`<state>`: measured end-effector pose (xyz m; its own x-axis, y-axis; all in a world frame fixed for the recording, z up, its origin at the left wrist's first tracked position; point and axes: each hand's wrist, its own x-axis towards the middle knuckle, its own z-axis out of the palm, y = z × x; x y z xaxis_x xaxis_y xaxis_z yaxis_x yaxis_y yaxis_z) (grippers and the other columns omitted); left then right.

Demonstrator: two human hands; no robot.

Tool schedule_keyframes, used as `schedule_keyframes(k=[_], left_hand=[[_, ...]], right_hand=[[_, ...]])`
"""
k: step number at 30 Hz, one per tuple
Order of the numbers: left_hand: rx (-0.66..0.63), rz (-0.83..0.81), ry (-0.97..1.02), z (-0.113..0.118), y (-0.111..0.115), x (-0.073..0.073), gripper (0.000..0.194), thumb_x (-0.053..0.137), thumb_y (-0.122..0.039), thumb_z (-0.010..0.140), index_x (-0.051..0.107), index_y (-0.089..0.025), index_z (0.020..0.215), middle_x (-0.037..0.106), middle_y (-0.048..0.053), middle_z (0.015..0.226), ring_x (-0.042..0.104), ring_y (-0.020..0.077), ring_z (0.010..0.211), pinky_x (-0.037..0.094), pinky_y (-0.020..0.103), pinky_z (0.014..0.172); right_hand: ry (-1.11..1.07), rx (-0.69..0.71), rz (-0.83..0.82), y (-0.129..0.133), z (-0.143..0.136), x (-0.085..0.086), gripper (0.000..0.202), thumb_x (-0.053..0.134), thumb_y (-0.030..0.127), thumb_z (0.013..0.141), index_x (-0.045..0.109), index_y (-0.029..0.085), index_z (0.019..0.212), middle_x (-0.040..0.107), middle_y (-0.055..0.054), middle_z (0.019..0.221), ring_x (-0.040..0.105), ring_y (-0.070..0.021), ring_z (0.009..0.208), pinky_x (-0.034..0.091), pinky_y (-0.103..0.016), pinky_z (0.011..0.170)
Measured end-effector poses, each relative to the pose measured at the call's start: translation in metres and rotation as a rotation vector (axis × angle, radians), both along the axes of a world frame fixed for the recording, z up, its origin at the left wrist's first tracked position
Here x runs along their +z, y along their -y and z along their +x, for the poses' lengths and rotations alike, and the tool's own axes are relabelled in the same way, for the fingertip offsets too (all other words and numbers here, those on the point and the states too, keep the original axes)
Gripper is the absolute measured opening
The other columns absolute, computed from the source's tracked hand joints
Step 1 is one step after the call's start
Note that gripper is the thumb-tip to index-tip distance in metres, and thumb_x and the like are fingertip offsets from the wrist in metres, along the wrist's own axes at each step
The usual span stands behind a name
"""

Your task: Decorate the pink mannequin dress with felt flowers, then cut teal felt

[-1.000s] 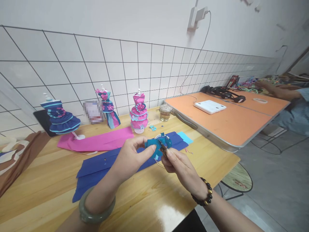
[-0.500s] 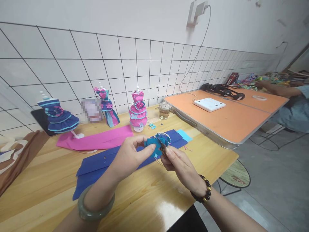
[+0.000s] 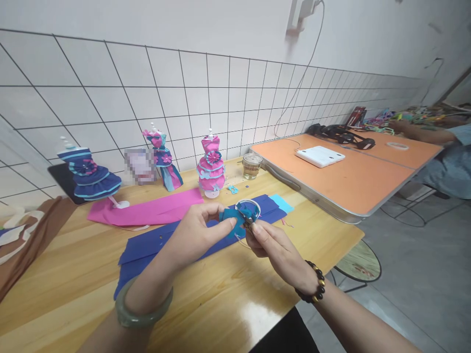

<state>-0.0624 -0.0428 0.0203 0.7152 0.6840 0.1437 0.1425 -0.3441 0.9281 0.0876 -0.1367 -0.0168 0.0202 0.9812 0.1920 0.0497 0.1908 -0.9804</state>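
My left hand (image 3: pixel 200 233) pinches a small teal piece of crepe paper (image 3: pixel 228 215) between thumb and fingers. Small dark scissors (image 3: pixel 248 221) are gripped in my right hand (image 3: pixel 270 245), their blades up against the teal paper. Just behind the paper a round white rim (image 3: pixel 257 206) shows; what it belongs to is mostly hidden. Beneath both hands lies a long strip of dark blue crepe paper (image 3: pixel 143 250), with a pink strip (image 3: pixel 147 210) behind it. Light blue paper (image 3: pixel 281 202) pokes out at the strip's right end.
Three miniature dress forms stand at the back: a navy one (image 3: pixel 93 179), a mixed-colour one (image 3: pixel 164 157) and a pink one (image 3: pixel 211 171). A glass of pale liquid (image 3: pixel 252 166) is near the orange table (image 3: pixel 331 186), which bears a white box (image 3: pixel 320 156). Another person's arm (image 3: pixel 423 132) shows far right.
The scissor blades have shifted slightly against the teal paper, and a pale scrap below it no longer shows. Both hands stay in nearly the same place; the view has tilted a little.
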Motion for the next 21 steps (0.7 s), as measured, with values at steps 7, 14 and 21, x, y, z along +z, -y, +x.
schedule_keyframes(k=[7,14,21], left_hand=[[-0.03,-0.036,-0.008,-0.002,-0.001,0.003,0.015,0.056,-0.028,0.076,0.063,-0.015,0.075,0.064,0.004,0.076,0.058,0.0167,0.075,0.046,0.029,0.07],[-0.042,-0.075,0.008,-0.004,-0.002,0.003,0.014,0.057,-0.027,0.076,0.064,-0.014,0.075,0.064,0.003,0.075,0.058,0.0158,0.074,0.046,0.028,0.07],[0.007,-0.147,0.052,-0.009,-0.014,0.006,0.013,0.06,-0.027,0.074,0.064,-0.015,0.076,0.066,0.001,0.074,0.059,0.014,0.07,0.045,0.025,0.066]], right_hand=[[0.056,0.03,-0.018,0.004,0.001,0.003,0.034,0.03,0.038,0.094,0.038,0.018,0.067,0.028,0.004,0.061,0.024,-0.0088,0.053,0.02,-0.025,0.047],[0.034,0.05,-0.036,0.005,0.003,0.003,0.035,0.032,0.04,0.093,0.038,0.018,0.066,0.027,0.004,0.062,0.024,-0.0087,0.054,0.02,-0.024,0.047],[0.005,0.132,-0.196,0.016,0.014,0.0,0.036,0.035,0.045,0.091,0.056,0.015,0.095,0.029,0.004,0.063,0.025,-0.0084,0.053,0.021,-0.023,0.046]])
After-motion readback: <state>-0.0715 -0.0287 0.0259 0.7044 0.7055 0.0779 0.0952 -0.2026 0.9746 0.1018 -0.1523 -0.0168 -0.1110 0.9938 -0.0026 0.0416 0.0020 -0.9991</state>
